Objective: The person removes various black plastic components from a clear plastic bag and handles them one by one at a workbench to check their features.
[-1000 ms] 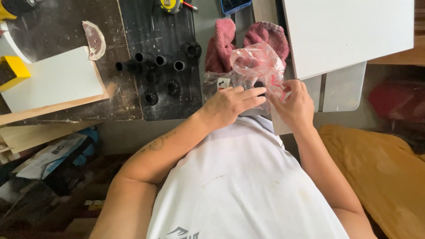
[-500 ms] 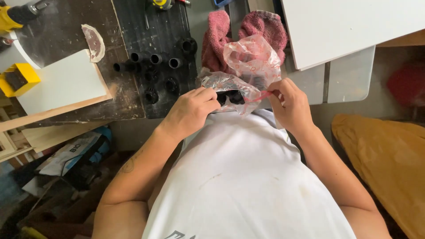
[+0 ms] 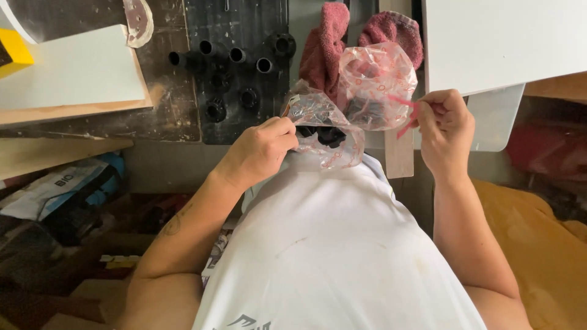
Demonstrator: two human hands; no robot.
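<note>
1. The left hand [image 3: 260,150] pinches one edge of a clear plastic bag [image 3: 354,104] with red marks.
2. The right hand [image 3: 445,125] pinches the other edge, fingers pressed together.
3. The two hands are farther apart than half a second ago, so the bag is pulled wider between them.
4. Small black parts [image 3: 324,134] sit inside the bag, just beside the left hand.
5. A pink cloth [image 3: 330,36] lies on the surface [image 3: 165,104] past the bag, with black tubes [image 3: 235,73] past the left hand.

My workbench [image 3: 171,116] was dark and scuffed; on it lay black pipe fittings [image 3: 235,79], a white board [image 3: 70,70] and a red rag [image 3: 330,43].
</note>
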